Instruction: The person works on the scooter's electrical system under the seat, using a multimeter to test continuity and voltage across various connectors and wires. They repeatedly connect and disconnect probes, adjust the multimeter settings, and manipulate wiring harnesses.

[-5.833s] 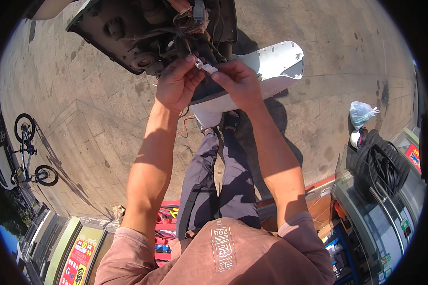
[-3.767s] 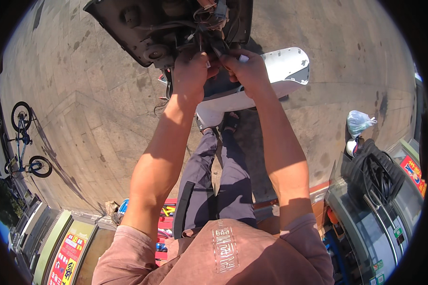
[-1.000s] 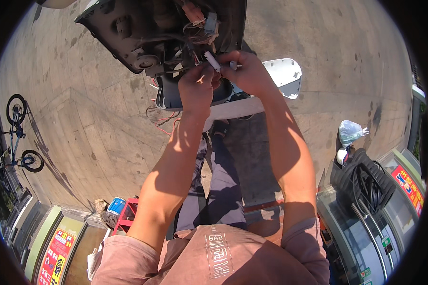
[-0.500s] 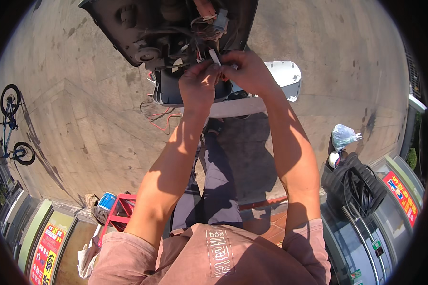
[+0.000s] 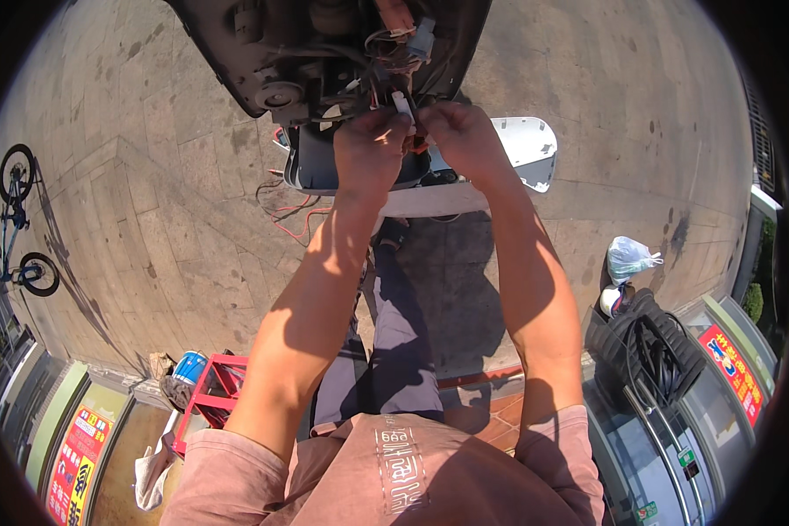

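Observation:
Both my arms reach forward to the opened dark plastic body (image 5: pixel 237 74) of what looks like a scooter, with its wiring exposed. My left hand (image 5: pixel 366 158) is closed in a pinch on a small white connector (image 5: pixel 402 105). Close beside it, my right hand (image 5: pixel 465 145) is pinched too, its fingertips at the wires by the connector; what they grip is hidden. Past my fingers hang a grey plug (image 5: pixel 421 39) and an orange-red connector (image 5: pixel 395 16) among thin wires. Below my hands is a dark tray-like part (image 5: pixel 311 162).
Right of the vehicle lies a white panel (image 5: pixel 530 145). Red wire (image 5: pixel 298 230) hangs at its left. A bicycle (image 5: pixel 15 219) stands far left; a red metal frame (image 5: pixel 215 394) and blue bucket (image 5: pixel 189 366) are lower left. At right sit a plastic bag (image 5: pixel 629 260) and black ribbed object (image 5: pixel 644 342).
My right hand has shifted slightly downward and its fingers are drawn in closer. The white connector stays in my left fingers. The whole view has shifted a little.

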`<action>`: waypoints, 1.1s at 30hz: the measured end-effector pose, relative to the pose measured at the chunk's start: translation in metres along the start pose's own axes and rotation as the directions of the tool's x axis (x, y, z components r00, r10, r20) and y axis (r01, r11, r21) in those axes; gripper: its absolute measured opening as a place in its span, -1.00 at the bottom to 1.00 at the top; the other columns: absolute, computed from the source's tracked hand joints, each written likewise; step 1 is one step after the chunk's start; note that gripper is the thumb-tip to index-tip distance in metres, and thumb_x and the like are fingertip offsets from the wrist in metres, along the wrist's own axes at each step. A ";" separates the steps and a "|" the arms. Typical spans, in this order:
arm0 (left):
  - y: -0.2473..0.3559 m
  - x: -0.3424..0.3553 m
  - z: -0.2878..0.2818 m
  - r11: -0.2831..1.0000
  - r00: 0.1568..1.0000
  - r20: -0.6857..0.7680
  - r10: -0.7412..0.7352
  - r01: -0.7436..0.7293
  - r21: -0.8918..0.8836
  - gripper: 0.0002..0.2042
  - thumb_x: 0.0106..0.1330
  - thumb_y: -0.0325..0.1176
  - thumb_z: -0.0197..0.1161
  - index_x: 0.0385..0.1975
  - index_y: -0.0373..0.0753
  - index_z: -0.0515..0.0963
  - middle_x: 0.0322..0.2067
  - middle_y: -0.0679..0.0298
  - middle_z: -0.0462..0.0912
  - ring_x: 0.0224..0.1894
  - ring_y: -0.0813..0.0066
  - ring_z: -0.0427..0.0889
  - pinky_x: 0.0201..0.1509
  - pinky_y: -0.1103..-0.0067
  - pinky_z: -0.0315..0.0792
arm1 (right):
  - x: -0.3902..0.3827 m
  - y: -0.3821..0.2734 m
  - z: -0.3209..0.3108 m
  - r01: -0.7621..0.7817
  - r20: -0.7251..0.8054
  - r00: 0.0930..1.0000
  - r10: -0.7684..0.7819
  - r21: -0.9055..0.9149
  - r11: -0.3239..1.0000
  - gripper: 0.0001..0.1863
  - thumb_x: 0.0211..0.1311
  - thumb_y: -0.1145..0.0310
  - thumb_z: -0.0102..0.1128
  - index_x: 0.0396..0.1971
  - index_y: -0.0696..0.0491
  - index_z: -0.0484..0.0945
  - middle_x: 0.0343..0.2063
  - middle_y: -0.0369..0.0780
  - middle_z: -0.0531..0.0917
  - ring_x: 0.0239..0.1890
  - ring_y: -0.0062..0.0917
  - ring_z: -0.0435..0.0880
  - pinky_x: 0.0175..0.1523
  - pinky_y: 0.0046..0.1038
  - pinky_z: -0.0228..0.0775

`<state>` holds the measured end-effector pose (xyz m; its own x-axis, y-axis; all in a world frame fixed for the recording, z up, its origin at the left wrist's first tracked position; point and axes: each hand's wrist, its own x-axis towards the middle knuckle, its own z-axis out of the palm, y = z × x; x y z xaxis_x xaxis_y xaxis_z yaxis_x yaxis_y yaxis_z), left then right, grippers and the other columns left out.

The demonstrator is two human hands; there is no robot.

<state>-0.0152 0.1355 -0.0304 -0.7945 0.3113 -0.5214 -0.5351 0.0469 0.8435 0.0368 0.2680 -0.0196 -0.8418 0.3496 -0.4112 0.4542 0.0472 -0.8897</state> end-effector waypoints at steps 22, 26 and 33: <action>0.000 0.009 -0.015 0.946 0.988 0.139 0.068 -0.108 0.305 -0.83 0.22 -0.41 0.25 -0.33 -0.41 0.61 -0.51 0.26 0.64 -0.49 0.62 0.56 -0.35 0.65 0.46 | 0.033 0.006 0.016 -0.127 0.020 0.991 0.129 0.380 0.916 -0.74 0.20 0.33 0.24 -0.46 0.28 0.60 -0.68 -0.21 0.57 -0.73 -0.54 0.54 -0.64 -0.49 0.41; 0.008 0.008 -0.015 0.962 0.987 0.159 0.007 -0.050 0.270 -0.84 0.25 -0.43 0.23 -0.32 -0.44 0.58 -0.53 0.30 0.60 -0.50 0.66 0.51 -0.34 0.65 0.46 | 0.034 0.003 0.020 -0.139 -0.019 0.987 0.159 0.392 0.909 -0.74 0.22 0.32 0.21 -0.44 0.26 0.60 -0.67 -0.21 0.58 -0.74 -0.52 0.55 -0.68 -0.48 0.41; 0.015 0.006 -0.017 0.993 0.974 0.218 -0.054 0.029 0.117 -0.81 0.26 -0.40 0.24 -0.27 -0.41 0.57 -0.47 0.26 0.63 -0.43 0.60 0.57 -0.28 0.63 0.52 | 0.027 -0.004 0.018 -0.187 0.045 0.981 0.187 0.432 0.882 -0.77 0.25 0.33 0.17 -0.50 0.20 0.55 -0.70 -0.23 0.54 -0.75 -0.54 0.52 -0.69 -0.47 0.38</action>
<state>-0.0329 0.1219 -0.0227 -0.6826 0.5080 -0.5253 -0.5204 0.1667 0.8375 0.0073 0.2598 -0.0311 -0.7545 0.3101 -0.5785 0.4325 -0.4280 -0.7936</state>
